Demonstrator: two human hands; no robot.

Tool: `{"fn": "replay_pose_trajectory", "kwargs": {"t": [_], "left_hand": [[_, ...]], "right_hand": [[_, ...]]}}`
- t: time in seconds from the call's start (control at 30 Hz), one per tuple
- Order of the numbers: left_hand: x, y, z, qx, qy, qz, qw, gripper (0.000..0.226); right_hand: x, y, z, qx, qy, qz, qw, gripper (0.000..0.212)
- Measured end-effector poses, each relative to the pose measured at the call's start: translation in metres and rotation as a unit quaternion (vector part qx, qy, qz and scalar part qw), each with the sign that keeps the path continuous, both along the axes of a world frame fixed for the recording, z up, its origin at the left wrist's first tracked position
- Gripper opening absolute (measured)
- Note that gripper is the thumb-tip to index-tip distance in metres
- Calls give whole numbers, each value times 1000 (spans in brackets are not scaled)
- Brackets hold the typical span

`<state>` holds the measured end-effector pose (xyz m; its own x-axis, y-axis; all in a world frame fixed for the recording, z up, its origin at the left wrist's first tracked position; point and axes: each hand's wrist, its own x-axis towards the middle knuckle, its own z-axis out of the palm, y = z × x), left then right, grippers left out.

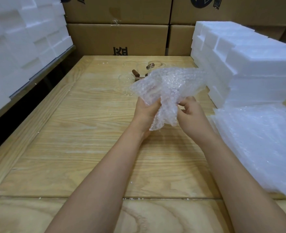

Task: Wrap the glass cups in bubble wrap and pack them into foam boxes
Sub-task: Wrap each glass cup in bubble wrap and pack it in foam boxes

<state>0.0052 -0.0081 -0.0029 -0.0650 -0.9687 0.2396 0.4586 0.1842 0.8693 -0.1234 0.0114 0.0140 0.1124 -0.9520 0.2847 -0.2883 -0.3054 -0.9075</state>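
A crumpled sheet of bubble wrap (pixel 168 89) is held up over the middle of the wooden table (pixel 88 132). My left hand (pixel 144 111) grips its lower left part and my right hand (pixel 189 109) pinches it from the right. Whether a cup is inside the wrap is hidden. Several clear glass cups (pixel 126 83) with brown wooden handles (pixel 135 74) stand behind the wrap at the far middle of the table. White foam boxes (pixel 250 64) are stacked at the right.
A pile of flat bubble wrap sheets (pixel 260 145) lies at the right near edge. More white foam pieces (pixel 21 39) are stacked at the left. Brown cardboard cartons (pixel 118 37) form a wall behind the table.
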Motion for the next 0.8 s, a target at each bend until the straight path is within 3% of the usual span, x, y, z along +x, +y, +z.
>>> {"fn": "replay_pose_trajectory", "kwargs": {"t": [0.07, 0.23, 0.4, 0.53, 0.67, 0.77, 0.8], "left_hand": [[-1, 1, 2, 9, 16, -31, 999, 86], [1, 3, 3, 19, 52, -106, 993, 93], [6, 3, -4, 31, 23, -140, 989, 33], [7, 2, -5, 42, 29, -130, 990, 35], [6, 2, -2, 65, 37, -145, 987, 58], [10, 1, -3, 91, 62, -148, 983, 26], [12, -2, -5, 97, 73, -151, 981, 35]], "right_hand": [[1, 1, 0, -11, 11, 11, 1000, 24], [-1, -1, 1, -29, -57, 10, 998, 25], [-6, -7, -5, 12, -3, 7, 1000, 22], [-11, -11, -9, -22, 93, -22, 995, 8], [-6, -10, -13, -34, 45, -73, 996, 22], [-7, -11, -14, -96, 70, -113, 986, 17], [-8, -11, -14, -120, 100, -110, 982, 17]]}}
